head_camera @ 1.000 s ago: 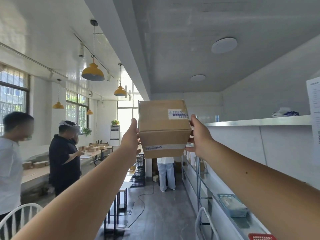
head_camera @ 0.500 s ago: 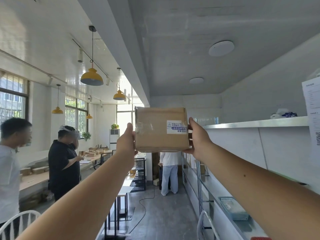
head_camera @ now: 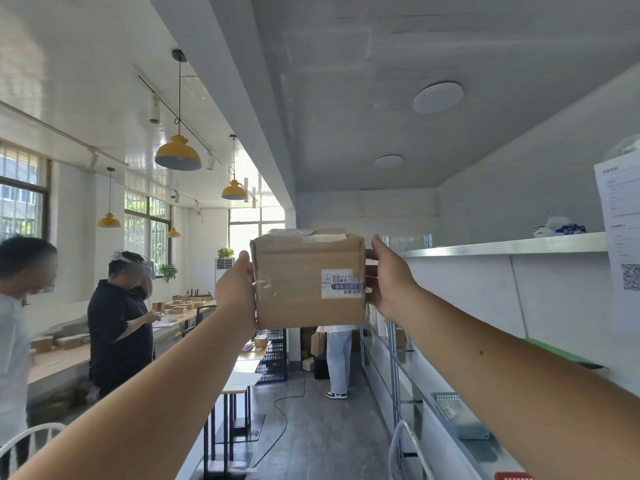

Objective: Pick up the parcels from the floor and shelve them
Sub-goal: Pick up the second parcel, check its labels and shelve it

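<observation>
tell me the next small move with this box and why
Probably swing the cardboard box to the right and a little up, onto the top shelf. Left hand and right hand clamp its sides at about shelf height, and the near stretch of that shelf looks bare.

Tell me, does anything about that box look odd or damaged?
The label on the cardboard box reads upside down, so the box seems inverted. Wrinkled clear tape crosses its front. No crushing or tears are visible.
</observation>
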Demonstrator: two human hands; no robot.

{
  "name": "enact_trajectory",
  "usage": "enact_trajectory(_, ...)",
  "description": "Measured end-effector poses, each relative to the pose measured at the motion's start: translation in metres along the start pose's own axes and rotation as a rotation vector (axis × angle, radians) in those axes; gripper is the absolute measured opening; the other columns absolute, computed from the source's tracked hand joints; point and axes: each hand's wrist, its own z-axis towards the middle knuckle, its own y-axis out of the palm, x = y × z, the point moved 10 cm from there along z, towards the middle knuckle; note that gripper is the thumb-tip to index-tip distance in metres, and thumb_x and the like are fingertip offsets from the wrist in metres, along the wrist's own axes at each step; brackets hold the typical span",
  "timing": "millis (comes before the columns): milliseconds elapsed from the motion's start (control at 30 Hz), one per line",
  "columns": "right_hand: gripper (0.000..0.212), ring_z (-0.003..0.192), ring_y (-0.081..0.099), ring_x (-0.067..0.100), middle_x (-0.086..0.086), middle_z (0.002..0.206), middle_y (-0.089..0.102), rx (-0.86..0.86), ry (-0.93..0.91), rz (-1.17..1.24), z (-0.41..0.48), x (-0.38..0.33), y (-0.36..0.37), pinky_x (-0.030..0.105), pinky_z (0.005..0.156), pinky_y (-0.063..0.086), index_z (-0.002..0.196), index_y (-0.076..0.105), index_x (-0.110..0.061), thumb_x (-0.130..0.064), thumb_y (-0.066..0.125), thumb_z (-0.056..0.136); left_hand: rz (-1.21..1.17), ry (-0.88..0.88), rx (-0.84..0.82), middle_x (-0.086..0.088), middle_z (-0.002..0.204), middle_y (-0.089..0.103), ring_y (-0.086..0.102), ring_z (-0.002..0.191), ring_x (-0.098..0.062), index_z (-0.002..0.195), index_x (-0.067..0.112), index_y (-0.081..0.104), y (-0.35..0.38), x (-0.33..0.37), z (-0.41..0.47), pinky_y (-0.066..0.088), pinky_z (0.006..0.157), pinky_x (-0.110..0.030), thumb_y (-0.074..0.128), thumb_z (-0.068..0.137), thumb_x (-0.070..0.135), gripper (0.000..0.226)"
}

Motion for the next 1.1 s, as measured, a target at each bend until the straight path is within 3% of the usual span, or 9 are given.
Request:
enact_trajectory(67,0.059,0.080,0.070,0.028,0.011,0.090,0.074,-0.002,0.001,0.013,0.000,0.001,0.000,0.036,0.066,0.051,0.135,0.062,-0.010,-0.058,0.045,0.106,0.000,0.018,0.027,-0.002,0.091,0.077,0.073,0.092,-0.032,0.082,0.019,0.072,-0.005,0.003,-0.001,0.057,0.099,-0.056,0.069,0.081,0.056,0.037)
enact_trajectory(167,0.058,0.077,0.070,0.025,0.011,0.093,0.076,-0.003,0.001,-0.008,-0.001,0.000,-0.001,0.035,0.065,0.051,0.133,0.065,-0.008,-0.057,0.050,0.105,-0.039,-0.003,-0.023,0.001,0.088,0.081,0.074,0.093,-0.028,0.084,0.022,0.079,-0.001,-0.003,0.006,0.055,0.102,-0.047,0.074,0.081,0.061,0.039)
enact_trajectory(267,0.058,0.070,0.068,0.021,0.009,0.091,0.076,0.007,0.000,-0.049,-0.002,-0.001,-0.004,0.031,0.060,0.051,0.132,0.066,-0.006,-0.056,0.056,0.102,0.005,0.010,-0.036,0.003,0.065,0.074,0.069,0.076,-0.023,0.073,0.018,0.071,0.003,0.000,0.005,0.056,0.086,-0.038,0.068,0.097,0.049,0.039)
enact_trajectory(367,0.059,0.068,0.070,0.020,0.009,0.092,0.078,0.017,0.003,-0.061,-0.001,0.002,-0.007,0.023,0.046,0.052,0.130,0.067,-0.006,-0.056,0.059,0.100,0.117,0.040,-0.023,0.000,0.096,0.079,0.072,0.101,-0.028,0.080,0.023,0.076,0.006,0.003,-0.001,0.056,0.101,-0.047,0.060,0.100,0.053,0.039)
enact_trajectory(433,0.056,0.074,0.071,0.023,0.009,0.093,0.078,0.015,-0.003,-0.060,0.000,0.004,-0.008,0.025,0.049,0.052,0.127,0.070,-0.006,-0.054,0.061,0.100,0.131,0.057,-0.039,-0.001,0.105,0.079,0.071,0.110,-0.029,0.083,0.026,0.078,0.008,0.004,-0.004,0.052,0.109,-0.051,0.057,0.101,0.054,0.039)
enact_trajectory(567,0.045,0.080,0.073,0.025,0.008,0.093,0.079,-0.006,-0.036,-0.058,-0.001,0.004,-0.007,0.032,0.064,0.053,0.123,0.075,-0.006,-0.044,0.067,0.100,0.190,0.071,-0.050,0.004,0.099,0.081,0.073,0.109,-0.030,0.081,0.028,0.080,0.009,0.000,-0.002,0.052,0.109,-0.052,0.055,0.101,0.052,0.040)
enact_trajectory(733,0.043,0.074,0.074,0.020,0.006,0.089,0.079,-0.018,-0.040,-0.078,0.000,0.003,-0.008,0.028,0.059,0.052,0.124,0.074,-0.002,-0.036,0.073,0.097,0.246,0.104,-0.055,0.004,0.099,0.081,0.074,0.101,-0.028,0.073,0.030,0.077,0.012,0.001,-0.001,0.055,0.104,-0.051,0.053,0.099,0.053,0.043)
enact_trajectory(933,0.037,0.079,0.074,0.023,0.007,0.091,0.080,-0.033,-0.080,-0.071,0.002,-0.001,-0.009,0.031,0.067,0.053,0.123,0.072,0.001,-0.024,0.073,0.097,0.202,0.096,-0.100,0.002,0.109,0.078,0.074,0.096,-0.025,0.116,0.023,0.073,0.016,-0.004,-0.003,0.059,0.084,-0.044,0.041,0.105,0.061,0.051)
enact_trajectory(1100,0.043,0.086,0.071,0.028,0.020,0.109,0.079,-0.021,-0.103,-0.105,0.006,-0.003,-0.013,0.033,0.073,0.052,0.126,0.070,0.006,-0.023,0.073,0.095,0.202,0.098,-0.135,-0.004,0.109,0.077,0.073,0.089,-0.024,0.122,0.018,0.071,0.019,-0.007,-0.006,0.056,0.068,-0.035,0.039,0.107,0.059,0.055)
